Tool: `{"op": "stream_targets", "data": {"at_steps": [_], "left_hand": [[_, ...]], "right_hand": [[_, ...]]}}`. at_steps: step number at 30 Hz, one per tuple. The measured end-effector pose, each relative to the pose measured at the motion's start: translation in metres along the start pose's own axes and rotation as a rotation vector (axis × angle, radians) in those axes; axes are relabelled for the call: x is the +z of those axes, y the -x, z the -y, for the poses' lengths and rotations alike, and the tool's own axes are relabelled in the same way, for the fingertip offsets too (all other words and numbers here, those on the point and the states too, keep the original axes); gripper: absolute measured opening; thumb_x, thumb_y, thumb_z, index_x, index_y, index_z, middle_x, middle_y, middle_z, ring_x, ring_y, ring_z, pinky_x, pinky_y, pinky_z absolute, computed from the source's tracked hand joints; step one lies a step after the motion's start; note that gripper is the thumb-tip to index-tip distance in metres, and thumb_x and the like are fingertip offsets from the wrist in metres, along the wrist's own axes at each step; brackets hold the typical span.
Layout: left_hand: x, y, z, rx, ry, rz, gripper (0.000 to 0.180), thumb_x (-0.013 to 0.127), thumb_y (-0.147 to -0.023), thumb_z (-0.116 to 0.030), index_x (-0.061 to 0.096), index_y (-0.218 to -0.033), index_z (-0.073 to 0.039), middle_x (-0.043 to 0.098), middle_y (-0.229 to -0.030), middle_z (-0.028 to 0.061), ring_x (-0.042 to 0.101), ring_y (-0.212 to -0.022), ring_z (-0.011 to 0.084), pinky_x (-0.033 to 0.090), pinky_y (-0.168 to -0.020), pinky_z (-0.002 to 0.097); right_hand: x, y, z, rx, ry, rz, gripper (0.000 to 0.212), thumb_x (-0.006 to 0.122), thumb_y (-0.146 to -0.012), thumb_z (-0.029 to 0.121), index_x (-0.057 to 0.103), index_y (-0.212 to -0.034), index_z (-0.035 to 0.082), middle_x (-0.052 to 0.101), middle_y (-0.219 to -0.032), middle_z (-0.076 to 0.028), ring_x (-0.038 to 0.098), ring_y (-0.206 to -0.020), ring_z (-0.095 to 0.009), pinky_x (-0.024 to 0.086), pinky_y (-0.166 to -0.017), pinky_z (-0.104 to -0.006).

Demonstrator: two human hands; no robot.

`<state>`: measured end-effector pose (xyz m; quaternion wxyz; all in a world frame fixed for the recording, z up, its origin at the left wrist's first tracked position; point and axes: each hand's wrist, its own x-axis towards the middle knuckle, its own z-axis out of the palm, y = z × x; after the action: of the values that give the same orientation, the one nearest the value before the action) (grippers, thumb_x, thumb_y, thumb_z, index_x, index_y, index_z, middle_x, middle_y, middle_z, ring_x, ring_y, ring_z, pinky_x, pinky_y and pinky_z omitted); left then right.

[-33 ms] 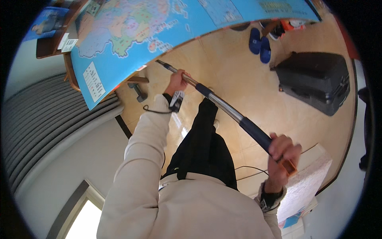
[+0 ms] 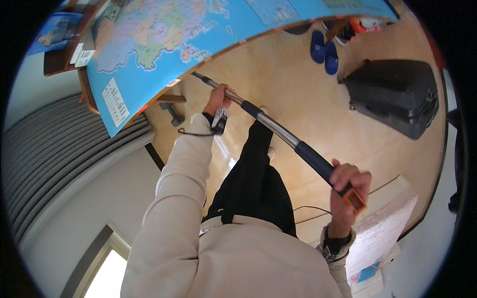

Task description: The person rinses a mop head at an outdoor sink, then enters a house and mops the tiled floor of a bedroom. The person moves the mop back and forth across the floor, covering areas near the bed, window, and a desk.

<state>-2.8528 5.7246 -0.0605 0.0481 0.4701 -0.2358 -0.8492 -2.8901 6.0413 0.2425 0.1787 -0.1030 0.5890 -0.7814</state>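
Note:
A silver metal pole with dark foam sleeves and an orange end piece slants across my body, from far left down to near right. My left hand is closed around its bare metal part near the far end, close to the table edge. My right hand grips the lower dark sleeve beside the orange end. The pole's dark far tip reaches to the edge of a table covered with a blue map sheet. Whatever lies beyond that tip is hidden or absent from view.
A black suitcase lies on the tiled floor at right. Blue slippers sit near the table legs, and a dark dumbbell rests under the table at left. A bed or mattress edge is at lower right.
The pole's orange end and my right hand have shifted slightly left and up. Both hands keep their hold, and the surroundings shift slightly with the view.

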Motion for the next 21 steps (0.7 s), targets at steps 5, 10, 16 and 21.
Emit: {"op": "stream_targets", "data": {"at_steps": [5,10,16,21], "left_hand": [[-0.051,0.007,0.051,-0.126,-0.219,-0.041,0.006,0.043,-0.08,-0.011,0.042,-0.077,-0.006,0.051,-0.062,0.0134,0.053,-0.055,0.0243,0.047,-0.052,0.0368],[-0.023,0.093,0.165,-0.088,-0.605,0.144,0.02,0.042,-0.084,-0.02,0.039,-0.084,0.0,0.047,-0.072,0.0137,0.055,-0.066,0.0296,0.049,-0.066,0.0408],[0.025,0.163,0.221,-0.4,-0.246,-0.048,0.017,0.042,-0.085,-0.016,0.04,-0.076,-0.001,0.049,-0.07,0.0099,0.059,-0.064,0.0268,0.052,-0.055,0.0337],[-0.004,0.115,0.181,-0.244,-0.299,-0.037,0.013,0.044,-0.082,-0.012,0.04,-0.073,-0.003,0.046,-0.065,0.0078,0.052,-0.06,0.0223,0.049,-0.063,0.0363]], "right_hand": [[-0.038,0.086,-0.052,0.077,-0.039,-0.15,0.035,0.059,-0.077,0.027,0.033,-0.09,0.007,0.04,-0.059,-0.001,0.043,-0.061,-0.015,0.035,-0.073,-0.0346],[-0.108,0.177,-0.016,-0.127,0.142,-0.585,0.01,0.046,-0.073,0.009,0.038,-0.077,0.005,0.038,-0.053,-0.003,0.038,-0.048,-0.013,0.032,-0.049,-0.0293],[-0.147,0.205,0.02,-0.472,-0.133,-0.958,0.006,0.037,-0.067,0.005,0.035,-0.062,0.007,0.028,-0.035,0.004,0.027,-0.03,-0.005,0.028,-0.039,-0.0173],[-0.119,0.171,-0.04,-0.476,-0.336,-0.922,0.006,0.038,-0.068,0.007,0.036,-0.063,0.01,0.028,-0.035,0.004,0.028,-0.03,-0.005,0.029,-0.036,-0.0177]]}}
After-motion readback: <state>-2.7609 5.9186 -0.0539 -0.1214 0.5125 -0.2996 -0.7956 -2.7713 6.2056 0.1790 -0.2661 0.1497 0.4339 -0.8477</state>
